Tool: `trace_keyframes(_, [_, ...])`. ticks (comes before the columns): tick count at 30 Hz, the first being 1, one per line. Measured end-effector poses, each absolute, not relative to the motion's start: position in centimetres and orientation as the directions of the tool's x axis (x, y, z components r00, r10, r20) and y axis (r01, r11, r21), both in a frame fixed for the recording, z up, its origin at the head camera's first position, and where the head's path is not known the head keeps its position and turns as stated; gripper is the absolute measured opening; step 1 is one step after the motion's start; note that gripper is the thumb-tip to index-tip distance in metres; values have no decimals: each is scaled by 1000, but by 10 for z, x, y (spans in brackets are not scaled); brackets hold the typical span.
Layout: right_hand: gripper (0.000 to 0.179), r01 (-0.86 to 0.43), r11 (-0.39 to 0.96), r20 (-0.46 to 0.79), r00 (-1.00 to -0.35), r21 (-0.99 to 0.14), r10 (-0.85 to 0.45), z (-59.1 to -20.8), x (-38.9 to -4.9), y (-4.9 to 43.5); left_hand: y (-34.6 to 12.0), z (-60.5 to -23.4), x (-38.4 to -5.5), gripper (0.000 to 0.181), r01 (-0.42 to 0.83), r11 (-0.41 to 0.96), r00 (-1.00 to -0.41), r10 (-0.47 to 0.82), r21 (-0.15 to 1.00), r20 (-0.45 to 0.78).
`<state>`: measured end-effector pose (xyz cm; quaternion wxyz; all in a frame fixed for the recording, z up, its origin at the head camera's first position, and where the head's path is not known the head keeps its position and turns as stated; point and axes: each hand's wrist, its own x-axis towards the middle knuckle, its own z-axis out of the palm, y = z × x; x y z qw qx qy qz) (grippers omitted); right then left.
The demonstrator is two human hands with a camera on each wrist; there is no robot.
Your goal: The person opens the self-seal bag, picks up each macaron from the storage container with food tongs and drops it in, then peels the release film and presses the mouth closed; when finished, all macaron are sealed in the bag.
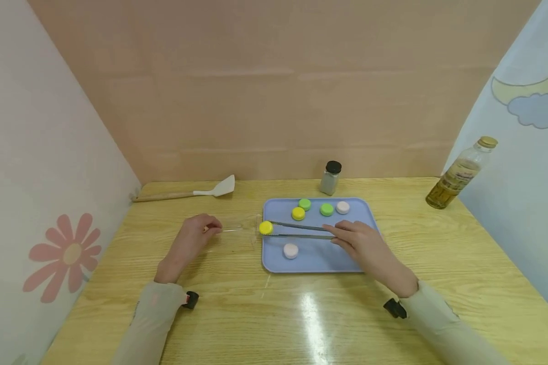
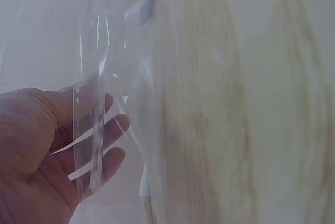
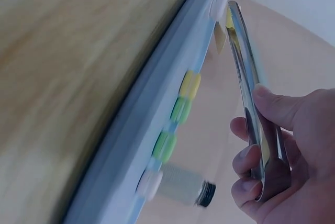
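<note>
My right hand (image 1: 360, 247) grips metal tongs (image 3: 247, 69), thumb on one side and fingers curled round the other. A yellow macaron (image 1: 266, 228) sits between the tongs' tips, over the left edge of the blue tray (image 1: 319, 263). To the left, my left hand (image 1: 195, 238) pinches a clear plastic box (image 2: 90, 130) between thumb and fingers. The box's open end faces the macaron; its see-through walls are hard to make out. On the tray lie another yellow macaron (image 1: 298, 213), two green macarons (image 1: 327, 209) and two pale pink ones, one pink macaron (image 1: 290, 251) nearest the front.
Behind the tray stands a small jar (image 1: 330, 180) with a black lid. A white-headed spatula (image 1: 221, 187) with a wooden handle lies at the back left. At the right, by the wall, is a bottle (image 1: 456, 177) of yellow liquid with a gold cap.
</note>
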<state>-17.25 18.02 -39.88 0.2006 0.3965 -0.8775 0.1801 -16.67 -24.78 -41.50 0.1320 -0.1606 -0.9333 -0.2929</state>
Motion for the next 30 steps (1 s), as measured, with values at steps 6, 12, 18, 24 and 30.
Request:
trace_keyframes(6, [42,-767,610,452,-623,-197,-638,-400,-184,158,-244,-415,-170,4,379,777,-913,225,503,340])
trace_keyframes(12, [42,-749,621,396,-655,-230,-644,-405,-189,143,-243,-414,-169,5,376,775,-915,225,508,334])
trace_keyframes(18, [40,-766,590,398,-640,-256,-658,-407,-191,129,-245,-414,-168,4,377,774,-915,224,509,336])
trace_keyframes(24, [39,-773,583,390,-631,-249,-671,-410,-193,114,-245,-416,-169,5,384,769,-911,226,511,344])
trace_keyframes(30, [37,-779,567,376,-627,-269,-683,-411,-195,100,-244,-415,-168,4,387,774,-907,220,502,359])
